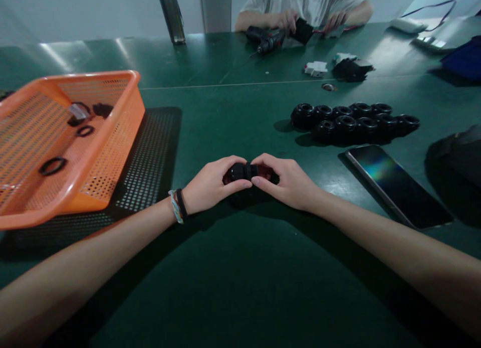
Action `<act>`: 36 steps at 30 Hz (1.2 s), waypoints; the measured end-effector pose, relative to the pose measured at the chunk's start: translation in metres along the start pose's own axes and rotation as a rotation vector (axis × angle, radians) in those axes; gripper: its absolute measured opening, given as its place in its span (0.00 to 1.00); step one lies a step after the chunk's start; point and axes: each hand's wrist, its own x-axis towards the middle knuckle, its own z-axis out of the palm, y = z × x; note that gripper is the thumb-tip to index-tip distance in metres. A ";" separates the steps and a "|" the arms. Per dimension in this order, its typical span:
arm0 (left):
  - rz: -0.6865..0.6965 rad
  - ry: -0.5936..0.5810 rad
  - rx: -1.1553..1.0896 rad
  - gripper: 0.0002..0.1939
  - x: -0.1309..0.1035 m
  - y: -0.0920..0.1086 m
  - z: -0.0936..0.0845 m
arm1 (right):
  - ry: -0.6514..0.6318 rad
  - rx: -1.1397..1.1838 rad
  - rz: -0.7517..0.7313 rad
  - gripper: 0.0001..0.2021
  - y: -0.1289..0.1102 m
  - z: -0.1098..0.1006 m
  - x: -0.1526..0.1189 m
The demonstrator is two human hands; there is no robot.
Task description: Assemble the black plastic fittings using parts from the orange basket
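Observation:
Between my two hands, low over the green table (240,268), is a black ribbed cylindrical part that looks like a cable gland (238,171). My left hand (214,182) is closed around its left end, thumb along the near side. At the other end, my right hand (283,180) grips it with thumb and fingers. The fingertips of both hands nearly meet at the gland's middle, and its ends are partly hidden by the fingers. Beyond my right hand, several similar black glands (345,123) stand together in two rows, their round openings facing up.
An orange perforated basket (101,162) at left holds black rings (52,166) and other small dark pieces. A phone (398,185) lies at right, beside a dark object (460,155). Across the table, a person's hands (287,21) hold a black part near a power drill (268,39). A bottle (172,14) stands at the back.

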 end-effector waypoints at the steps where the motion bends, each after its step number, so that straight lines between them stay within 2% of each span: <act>1: -0.001 0.000 0.000 0.16 0.000 0.000 0.000 | 0.000 -0.002 0.000 0.07 0.000 0.000 0.000; 6: 0.003 0.018 -0.012 0.16 0.000 0.000 0.000 | 0.010 0.000 0.004 0.08 0.000 0.000 0.000; 14: -0.027 0.052 -0.035 0.16 0.000 0.001 0.000 | 0.116 0.026 -0.078 0.13 0.002 0.002 -0.003; 36: -0.034 0.053 -0.001 0.18 0.000 0.001 0.001 | 0.080 -0.016 -0.040 0.10 0.004 0.003 -0.002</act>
